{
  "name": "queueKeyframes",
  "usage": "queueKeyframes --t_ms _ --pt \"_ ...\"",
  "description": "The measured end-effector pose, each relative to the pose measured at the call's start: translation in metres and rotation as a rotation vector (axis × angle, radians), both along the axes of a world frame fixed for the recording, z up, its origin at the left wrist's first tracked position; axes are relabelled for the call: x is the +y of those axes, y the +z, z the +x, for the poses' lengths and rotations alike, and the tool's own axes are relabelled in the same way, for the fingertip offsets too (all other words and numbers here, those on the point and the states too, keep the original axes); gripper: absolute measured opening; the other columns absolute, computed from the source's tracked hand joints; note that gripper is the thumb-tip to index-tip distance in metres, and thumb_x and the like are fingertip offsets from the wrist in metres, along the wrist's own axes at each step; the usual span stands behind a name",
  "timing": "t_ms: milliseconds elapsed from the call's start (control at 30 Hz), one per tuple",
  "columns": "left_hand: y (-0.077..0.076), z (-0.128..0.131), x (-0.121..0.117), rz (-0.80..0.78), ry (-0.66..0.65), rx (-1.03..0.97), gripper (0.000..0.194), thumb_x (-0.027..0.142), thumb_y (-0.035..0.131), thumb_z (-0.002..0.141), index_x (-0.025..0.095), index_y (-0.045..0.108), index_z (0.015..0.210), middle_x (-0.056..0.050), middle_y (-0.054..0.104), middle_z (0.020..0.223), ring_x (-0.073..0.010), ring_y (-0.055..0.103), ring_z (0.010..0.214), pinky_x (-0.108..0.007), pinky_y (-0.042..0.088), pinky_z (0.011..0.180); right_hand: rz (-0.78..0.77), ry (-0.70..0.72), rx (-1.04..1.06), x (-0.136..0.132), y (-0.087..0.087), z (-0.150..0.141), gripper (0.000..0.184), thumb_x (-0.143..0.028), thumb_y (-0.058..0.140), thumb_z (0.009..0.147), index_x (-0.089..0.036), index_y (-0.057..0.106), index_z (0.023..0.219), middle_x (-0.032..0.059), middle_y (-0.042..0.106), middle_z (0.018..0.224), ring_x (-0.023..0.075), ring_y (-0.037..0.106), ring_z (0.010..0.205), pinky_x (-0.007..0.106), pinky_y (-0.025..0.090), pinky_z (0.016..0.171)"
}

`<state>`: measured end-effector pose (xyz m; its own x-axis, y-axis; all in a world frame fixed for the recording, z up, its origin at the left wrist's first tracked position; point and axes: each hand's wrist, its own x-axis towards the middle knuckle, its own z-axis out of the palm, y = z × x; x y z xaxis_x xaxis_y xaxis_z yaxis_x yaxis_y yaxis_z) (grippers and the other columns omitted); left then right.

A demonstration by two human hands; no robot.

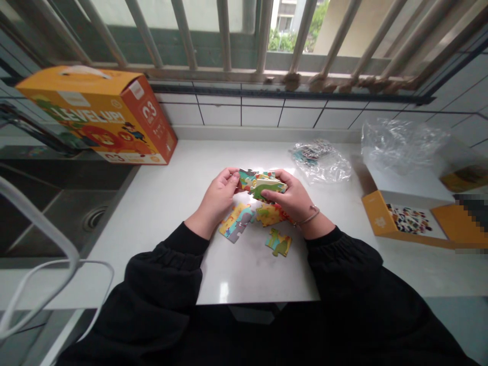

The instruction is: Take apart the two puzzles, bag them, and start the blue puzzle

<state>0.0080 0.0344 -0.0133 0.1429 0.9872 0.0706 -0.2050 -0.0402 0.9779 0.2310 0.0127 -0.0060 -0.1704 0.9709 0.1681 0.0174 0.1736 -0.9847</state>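
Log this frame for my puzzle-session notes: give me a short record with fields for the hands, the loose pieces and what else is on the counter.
left hand: grips the left edge of the joined puzzle pieces
right hand: grips their right side, fingers across the front
loose pieces: several flat on the white counter below the hands, one apart
orange box: back left, beside the sink
plastic bag: with pieces, back right
open box: far right

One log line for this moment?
left hand: holds puzzle pieces | right hand: holds same | loose pieces on counter
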Motion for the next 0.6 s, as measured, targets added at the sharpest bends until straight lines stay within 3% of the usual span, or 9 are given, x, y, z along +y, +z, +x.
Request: queueKeyframes --t_ms 67,133,200,267,500,600 --pt "-0.002 0.001 -0.005 0.057 -0.135 0.067 0.043 0.063 0.063 0.108 0.022 0.067 0.119 -0.008 0.077 0.111 -0.0195 0.074 0.098 -0.033 0.061 0.09 0.102 -0.038 -0.142 0.002 -0.004 -0.002 0.06 -0.053 0.1 0.074 -0.024 0.067 0.115 0.0039 0.076 0.105 0.0225 0.072 0.091 0.038 0.061 0.082" --pt "-0.002 0.0 -0.009 0.115 -0.258 0.175 0.054 0.068 0.073 0.1 0.023 0.063 0.131 -0.011 0.077 0.123 -0.0246 0.074 0.109 -0.036 0.06 0.094 0.182 -0.064 -0.26 0.005 -0.01 -0.005 0.059 -0.049 0.098 0.077 -0.024 0.064 0.118 0.0053 0.074 0.109 0.0248 0.071 0.097 0.041 0.061 0.088" --pt "-0.001 -0.002 -0.01 0.186 -0.326 0.33 0.07 0.058 0.093 0.086 0.025 0.059 0.138 -0.012 0.075 0.13 -0.029 0.074 0.116 -0.039 0.059 0.096 0.237 -0.072 -0.363 0.007 -0.017 -0.007 0.061 -0.044 0.097 0.077 -0.025 0.062 0.123 0.0075 0.071 0.117 0.0272 0.07 0.104 0.044 0.06 0.093" --pt "0.001 -0.003 -0.01 0.258 -0.345 0.468 0.076 0.044 0.1 0.078 0.026 0.058 0.139 -0.011 0.074 0.134 -0.0307 0.073 0.119 -0.042 0.058 0.1 0.286 -0.065 -0.438 0.009 -0.024 -0.008 0.068 -0.039 0.098 0.075 -0.025 0.06 0.129 0.0093 0.068 0.124 0.0296 0.069 0.11 0.047 0.06 0.097" --pt "-0.003 0.0 -0.005 0.29 -0.381 0.541 0.054 0.035 0.094 0.084 0.026 0.068 0.13 -0.006 0.078 0.122 -0.0274 0.075 0.111 -0.041 0.057 0.098 0.472 0.021 -0.633 0.013 -0.027 0.007 0.097 -0.039 0.1 0.074 -0.022 0.051 0.156 0.0165 0.064 0.134 0.0375 0.065 0.124 0.056 0.056 0.108" --pt "-0.005 0.0 -0.003 0.274 -0.31 0.546 0.044 0.036 0.09 0.087 0.025 0.07 0.125 -0.005 0.079 0.118 -0.0263 0.075 0.107 -0.04 0.058 0.094 0.471 0.069 -0.759 0.013 -0.023 0.016 0.104 -0.045 0.097 0.078 -0.023 0.045 0.165 0.0188 0.062 0.145 0.0405 0.06 0.135 0.06 0.052 0.115"
